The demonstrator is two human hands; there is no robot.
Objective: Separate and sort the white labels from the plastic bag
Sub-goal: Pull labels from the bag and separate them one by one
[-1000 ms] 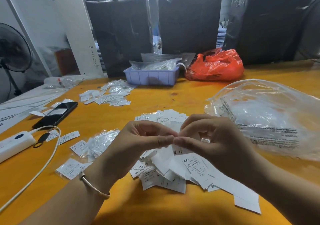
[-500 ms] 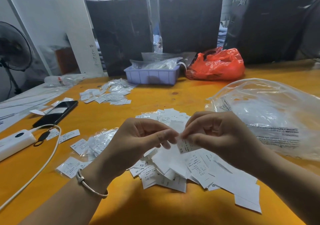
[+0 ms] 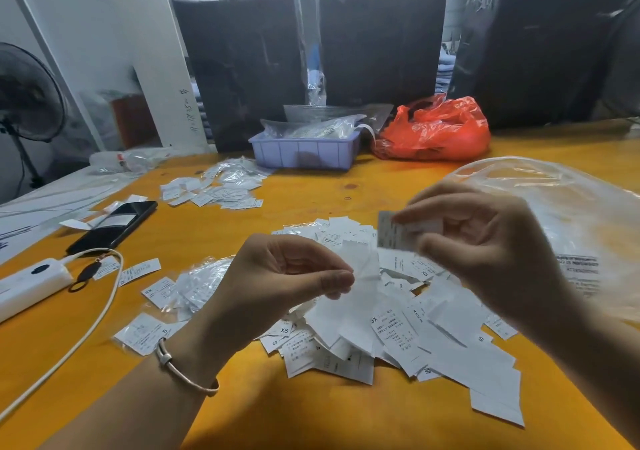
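Observation:
A heap of white labels (image 3: 398,328) lies on the orange table (image 3: 311,415) in front of me. Above it, my right hand (image 3: 485,241) pinches one white label (image 3: 394,233) between thumb and fingers, lifted off the heap. Lower and to the left, my left hand (image 3: 287,283) pinches a pale, blurred thin piece (image 3: 363,269) at its fingertips; I cannot tell whether that is a label or a clear sleeve. A large clear plastic bag (image 3: 571,207) lies at the right, behind my right hand.
Small clear sleeves (image 3: 201,283) and loose labels lie to the left, and another label pile (image 3: 214,190) sits farther back. A phone (image 3: 114,224), a white power bank (image 3: 27,283) with its cable, a purple tray (image 3: 304,153) and a red bag (image 3: 436,131) also occupy the table.
My hands, joined at the fingertips over the heap, have pulled apart. The right hand has risen up and to the right with one label; the left stays low, still pinching.

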